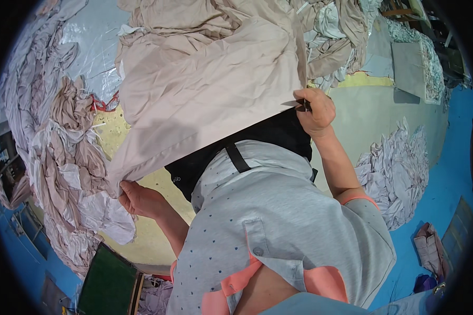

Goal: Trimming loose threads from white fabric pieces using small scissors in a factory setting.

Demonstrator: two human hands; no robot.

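A large piece of pale beige fabric [210,89] is stretched out in front of me, with its near edge running slantwise between my hands. My left hand [136,199] is closed, pinching the fabric's near left corner. At the other end of the edge, my right hand [317,111] is closed around small dark thread snips [304,105]. Their pointed blades reach left over the fabric. The fingers of that hand also touch the fabric's right edge; how firmly they grip it is partly hidden. The far side of the fabric runs into a crumpled beige heap [173,16].
Crumpled beige and white cloth [73,152] lies along the left. A greyish-lilac cloth pile [397,173] rests at the right on the pale work surface [352,118]. A green panel [108,283] stands at lower left. Blue floor [441,163] shows at the right.
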